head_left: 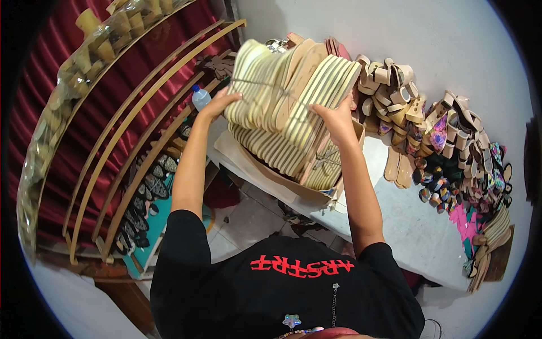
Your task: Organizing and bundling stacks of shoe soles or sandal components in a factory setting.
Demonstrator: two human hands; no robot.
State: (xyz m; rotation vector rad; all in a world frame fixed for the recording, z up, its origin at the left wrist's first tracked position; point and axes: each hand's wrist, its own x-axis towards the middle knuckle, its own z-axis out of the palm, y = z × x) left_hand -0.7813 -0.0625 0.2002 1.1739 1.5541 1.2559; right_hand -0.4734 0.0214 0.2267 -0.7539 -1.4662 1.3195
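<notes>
Between my two hands is a tied bundle of shoe soles point(257, 65), cream and grey-edged, packed on edge with a few tan ones in the middle. A thin string runs across it. My left hand point(218, 105) grips its left end, and my right hand point(337, 120) presses on its right side with the thumb on top. Some fingers of both hands are hidden behind the bundle. Directly beneath it, more striped soles point(268, 150) fill a cardboard box point(360, 133) on the table. Whether the bundle rests on those soles or is lifted off them, I cannot tell.
Finished sandals and heels point(395, 90) are heaped along the wall on the right of the grey table point(361, 212). A blue-capped bottle point(200, 98) stands left of my left hand. Curved wooden shelving point(121, 135) with dark shoes point(149, 186) fills the left side, before a red curtain point(48, 73).
</notes>
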